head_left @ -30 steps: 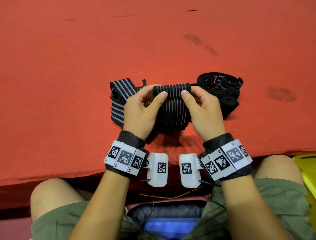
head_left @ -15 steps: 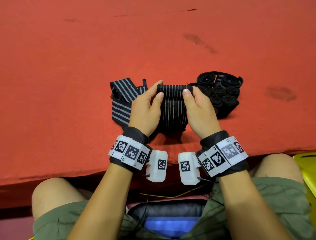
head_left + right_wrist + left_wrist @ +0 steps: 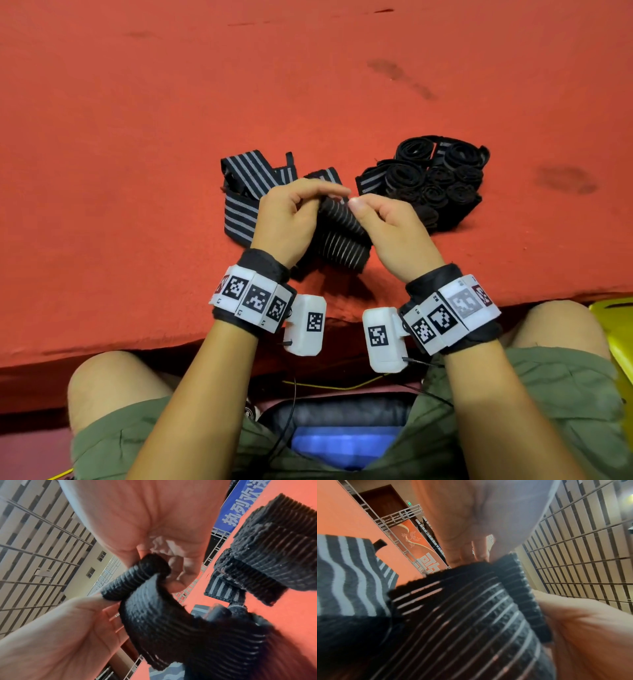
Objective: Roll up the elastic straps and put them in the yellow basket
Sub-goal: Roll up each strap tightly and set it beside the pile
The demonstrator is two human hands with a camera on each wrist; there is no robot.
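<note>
both hands raised off the red table [image 3: 137, 171] since a second ago, wrists tilted up. left hand [image 3: 287, 219] and right hand [image 3: 390, 229] each pinch an end of the striped elastic strap [image 3: 339, 236], fingers curled round it; its rolled top end is now lifted between the fingertips, the tail draping down to the table edge. loose striped strap [image 3: 239, 192] lies behind the left hand. pile of rolled straps [image 3: 435, 178] sits unmoved at right. yellow basket [image 3: 613, 329] corner shows beside the right knee.
</note>
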